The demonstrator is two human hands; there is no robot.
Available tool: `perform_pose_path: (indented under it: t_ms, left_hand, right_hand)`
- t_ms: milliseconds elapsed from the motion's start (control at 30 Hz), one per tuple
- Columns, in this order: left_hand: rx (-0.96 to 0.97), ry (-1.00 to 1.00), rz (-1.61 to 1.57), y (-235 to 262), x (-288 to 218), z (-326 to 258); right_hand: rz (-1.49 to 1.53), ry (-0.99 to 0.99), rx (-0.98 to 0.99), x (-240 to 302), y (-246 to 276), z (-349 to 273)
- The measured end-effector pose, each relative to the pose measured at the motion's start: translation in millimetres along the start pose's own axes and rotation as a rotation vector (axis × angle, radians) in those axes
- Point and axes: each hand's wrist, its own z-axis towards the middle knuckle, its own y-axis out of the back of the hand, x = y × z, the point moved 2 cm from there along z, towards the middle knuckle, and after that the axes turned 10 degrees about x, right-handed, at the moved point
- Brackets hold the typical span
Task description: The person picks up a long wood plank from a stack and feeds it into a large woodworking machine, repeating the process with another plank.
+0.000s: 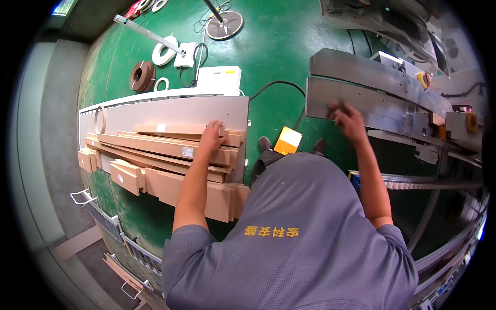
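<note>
My left hand (211, 138) rests on the right end of a pile of light brown wooden boards (160, 141), its fingers apart over a narrow strip and the thumb pointing right. The boards lie lengthwise on a grey panel table (170, 109), some bearing white labels. On the other side, my right hand (349, 123) is over the near edge of a flat grey metal machine bed (372, 101). Its fingers are bent and smeared by motion. A dark blurred patch shows at the fingertips; whether it is a held thing or a reflection is unclear.
A yellow-orange foot pedal (288, 140) with a black cable sits on the green floor between my feet. Rolls of brown edging (141, 77) and white edging (164, 50) lie beyond the table, near a round-based stand (225, 26). A roller rail (418, 185) runs at right.
</note>
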Motion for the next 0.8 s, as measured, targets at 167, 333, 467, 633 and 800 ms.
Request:
perform_pose_path:
  t_ms: [167, 333, 467, 633, 800]
  left_hand:
    - [-0.023, -0.123, 0.081, 28.3, -33.8, 1.3]
    - [-0.269, -0.431, -0.059, 59.3, -130.8, -7.4]
    - [-0.408, -0.524, -0.265, 68.4, -197.6, -4.1]
    - [-0.419, -0.546, -0.341, 70.6, -230.2, 2.6]
    - [-0.382, -0.552, -0.22, 56.2, -171.5, 27.2]
  right_hand:
    - [-0.12, 0.08, 0.248, 14.5, -63.0, 6.7]
    - [-0.134, 0.169, 0.376, 41.3, -105.9, 10.3]
    - [-0.153, 0.185, 0.383, 52.7, -129.3, 13.9]
    - [-0.273, 0.223, 0.238, 65.3, -129.2, 7.9]
    - [-0.258, 0.293, -0.002, 65.9, -91.2, -9.4]
